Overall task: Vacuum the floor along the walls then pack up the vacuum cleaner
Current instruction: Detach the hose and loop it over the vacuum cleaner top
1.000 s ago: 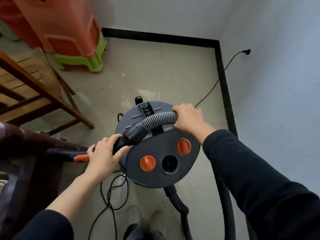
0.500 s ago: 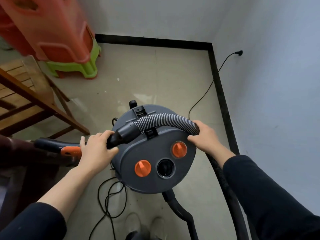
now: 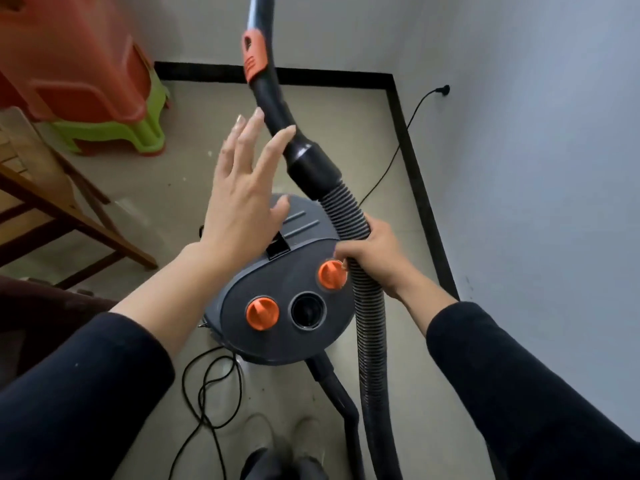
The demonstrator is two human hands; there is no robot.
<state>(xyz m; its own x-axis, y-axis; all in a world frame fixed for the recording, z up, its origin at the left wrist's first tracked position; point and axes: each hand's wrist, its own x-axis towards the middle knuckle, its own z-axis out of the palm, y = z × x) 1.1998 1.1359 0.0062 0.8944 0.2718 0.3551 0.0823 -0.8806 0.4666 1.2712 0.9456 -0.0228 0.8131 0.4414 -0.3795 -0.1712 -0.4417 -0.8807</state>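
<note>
The hose [image 3: 347, 216] climbs past the right side of the vacuum [image 3: 277, 306], which stands on the floor in the room's corner, and ends in a stiff curved wand [image 3: 273, 109] pointing up. Our right hand [image 3: 375, 259] is curled round the ribbed hose just beside an orange knob [image 3: 331, 274]. Our left hand [image 3: 242, 192] is spread flat and holds nothing, one fingertip at the wand. We judge the hose light and springy, likely to uncoil, so the smooth cuff [image 3: 311, 164] is the better hold. A cord [image 3: 207, 386] lies looped on the floor.
</note>
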